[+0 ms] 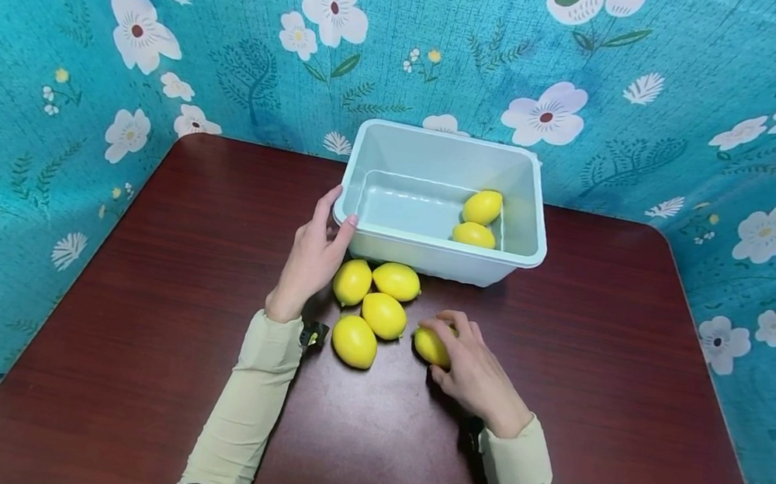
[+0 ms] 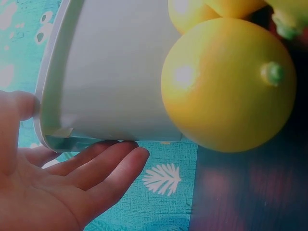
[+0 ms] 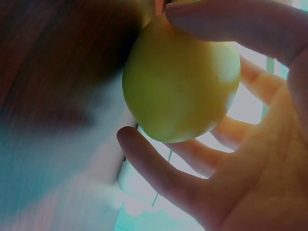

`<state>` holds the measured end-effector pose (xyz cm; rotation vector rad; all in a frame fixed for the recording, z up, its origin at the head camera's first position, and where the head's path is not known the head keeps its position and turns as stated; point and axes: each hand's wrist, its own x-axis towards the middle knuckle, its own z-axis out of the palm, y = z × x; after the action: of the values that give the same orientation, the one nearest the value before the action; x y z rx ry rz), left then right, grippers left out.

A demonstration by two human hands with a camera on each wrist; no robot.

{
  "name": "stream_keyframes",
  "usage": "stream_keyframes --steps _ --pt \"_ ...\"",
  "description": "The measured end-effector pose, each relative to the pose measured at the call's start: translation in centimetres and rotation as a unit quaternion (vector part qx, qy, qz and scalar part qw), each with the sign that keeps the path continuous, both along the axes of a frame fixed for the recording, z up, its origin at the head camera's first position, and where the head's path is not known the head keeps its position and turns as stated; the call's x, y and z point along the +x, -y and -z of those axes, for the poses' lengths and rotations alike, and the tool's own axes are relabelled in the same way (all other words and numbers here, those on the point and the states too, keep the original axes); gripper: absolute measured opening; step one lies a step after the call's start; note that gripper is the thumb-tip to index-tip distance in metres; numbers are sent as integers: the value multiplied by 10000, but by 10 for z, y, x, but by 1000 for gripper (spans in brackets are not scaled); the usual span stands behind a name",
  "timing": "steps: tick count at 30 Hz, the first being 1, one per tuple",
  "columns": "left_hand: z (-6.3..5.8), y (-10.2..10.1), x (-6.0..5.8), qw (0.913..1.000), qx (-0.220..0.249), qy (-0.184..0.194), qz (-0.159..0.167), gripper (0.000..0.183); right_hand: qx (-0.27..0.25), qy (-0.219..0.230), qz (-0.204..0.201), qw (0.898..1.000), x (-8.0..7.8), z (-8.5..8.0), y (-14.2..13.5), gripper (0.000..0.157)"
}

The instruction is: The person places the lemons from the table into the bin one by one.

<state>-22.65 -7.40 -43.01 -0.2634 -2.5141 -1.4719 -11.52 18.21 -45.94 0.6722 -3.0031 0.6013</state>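
Observation:
A pale blue plastic bin [image 1: 429,251] stands at the back of the table. My left hand [image 1: 307,264] grips its front left corner, thumb over the rim and fingers along the outer side, as the left wrist view [image 2: 72,187] also shows. At the right, my right hand [image 1: 487,380] has its fingers and thumb curled round a yellow lemon [image 1: 428,347], low over the tabletop. In the right wrist view, that lemon [image 3: 180,82] sits between thumb and fingers. Inside the bin, two lemons, one [image 1: 482,207] behind the other [image 1: 474,235], lie at the right end.
Several loose lemons cluster before the bin, the nearest one [image 1: 354,342] beside my left wrist. They rest on a dark red-brown table [image 1: 163,314]. Behind it hangs a turquoise flowered cloth [image 1: 424,12], close to the bin's back.

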Motion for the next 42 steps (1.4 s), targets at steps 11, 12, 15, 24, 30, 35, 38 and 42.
stream_keyframes --steps 11,12,15,24,30,35,38,42 --pt "-1 0 0 10000 28 10 50 58 124 132 -76 9998 1 2 3 64" --pt "-1 0 0 10000 29 11 55 58 125 136 -75 9998 1 2 3 64" --pt "-1 0 0 10000 11 24 38 58 135 167 -67 9997 1 2 3 64" --pt "-1 0 1 10000 7 38 9 57 154 87 -118 9998 1 4 4 61" --pt "-2 1 2 10000 9 44 26 57 155 114 -112 9998 0 4 5 61" --pt "-3 1 2 10000 12 49 29 58 173 166 -95 9997 0 4 6 61" --pt "-3 1 2 10000 11 38 34 58 189 160 -75 9997 0 4 6 60" --pt "-3 1 2 10000 19 60 30 58 193 171 -52 9997 0 4 7 60"
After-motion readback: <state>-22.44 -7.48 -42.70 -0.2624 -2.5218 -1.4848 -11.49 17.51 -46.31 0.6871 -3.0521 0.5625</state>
